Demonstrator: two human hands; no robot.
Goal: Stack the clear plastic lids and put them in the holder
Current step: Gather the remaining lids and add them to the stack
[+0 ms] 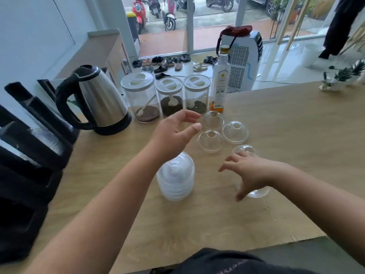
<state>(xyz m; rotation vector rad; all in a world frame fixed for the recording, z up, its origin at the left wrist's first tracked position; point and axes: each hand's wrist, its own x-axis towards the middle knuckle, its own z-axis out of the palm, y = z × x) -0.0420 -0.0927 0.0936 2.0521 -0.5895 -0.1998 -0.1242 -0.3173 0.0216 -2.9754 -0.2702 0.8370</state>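
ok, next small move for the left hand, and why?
Probably close the left hand on the nearest loose lid and carry it to the stack. The hand is open and empty just beside that lid, several dome lids lie single on the counter, and the right hand already hovers over another.

Small café counter, kettle (96, 99), coffee jars (167, 95), syrup bottle (219, 84)
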